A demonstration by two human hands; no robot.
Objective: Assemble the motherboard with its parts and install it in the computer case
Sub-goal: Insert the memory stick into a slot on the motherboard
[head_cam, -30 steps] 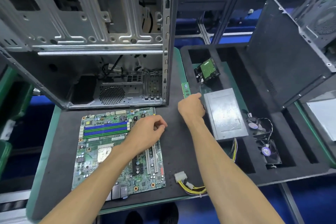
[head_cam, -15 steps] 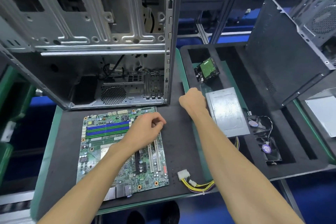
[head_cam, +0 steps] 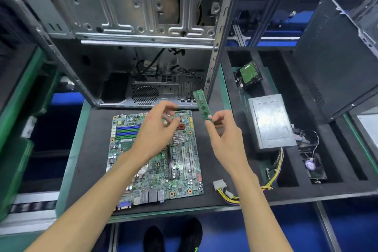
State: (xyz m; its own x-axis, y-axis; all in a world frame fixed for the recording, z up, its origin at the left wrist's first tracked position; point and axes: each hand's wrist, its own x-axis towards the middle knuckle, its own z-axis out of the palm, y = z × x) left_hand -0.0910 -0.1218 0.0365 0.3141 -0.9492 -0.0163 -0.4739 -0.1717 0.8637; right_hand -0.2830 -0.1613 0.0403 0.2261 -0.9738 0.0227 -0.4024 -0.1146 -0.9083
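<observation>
A green motherboard (head_cam: pixel 157 161) lies flat on the black foam mat, its blue and green memory slots (head_cam: pixel 127 132) at the upper left. My right hand (head_cam: pixel 223 129) pinches the lower end of a green memory stick (head_cam: pixel 202 106) and holds it upright above the board's right edge. My left hand (head_cam: pixel 157 127) hovers over the board's upper middle with loosely curled fingers and holds nothing. The open computer case (head_cam: pixel 143 51) stands behind the board, its inside facing me.
To the right, a black foam tray (head_cam: pixel 339 170) holds a silver power supply (head_cam: pixel 270 120) with yellow cables (head_cam: pixel 272 182), a hard drive (head_cam: pixel 247 74) and a small fan (head_cam: pixel 311 164). A black side panel (head_cam: pixel 331 57) leans at the far right. A white connector (head_cam: pixel 219 185) lies near the mat's front.
My right hand took the memory stick from beside the power supply and lifted it left, toward the board. My left hand rose off the board and its fingers loosened.
</observation>
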